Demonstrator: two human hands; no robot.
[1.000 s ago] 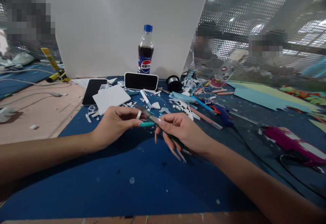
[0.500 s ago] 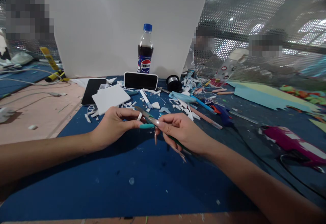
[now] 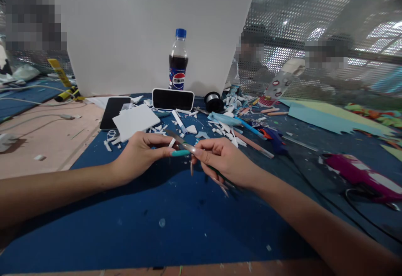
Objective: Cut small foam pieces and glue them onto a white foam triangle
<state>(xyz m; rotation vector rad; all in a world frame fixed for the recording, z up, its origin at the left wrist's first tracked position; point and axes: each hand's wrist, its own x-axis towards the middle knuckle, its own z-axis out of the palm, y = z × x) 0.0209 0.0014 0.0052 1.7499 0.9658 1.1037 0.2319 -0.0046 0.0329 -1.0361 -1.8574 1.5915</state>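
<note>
Between the thumb and fingers of my left hand (image 3: 133,158) is a small white strip (image 3: 172,143), pinched near its lower end. The left thumb has a long teal nail. My right hand (image 3: 226,158) grips a knife (image 3: 177,138) with a narrow metal blade and a green handle, mostly hidden in the palm. The blade points left and lies against or just beside the white strip; I cannot tell which. Both hands are raised over a blue mat (image 3: 150,234), with their fingertips close together.
Behind my hands lie white scraps (image 3: 191,129), white sheets (image 3: 136,121), a dark tablet (image 3: 113,110) and a propped phone (image 3: 172,99). A cola bottle (image 3: 178,62) and a wire spool (image 3: 214,101) stand further back. On the right are a blue glue gun (image 3: 274,140) and a magenta device (image 3: 361,175).
The view has shifted very slightly. Both hands keep the same hold, with hardly any visible movement of the blade or the strip.
</note>
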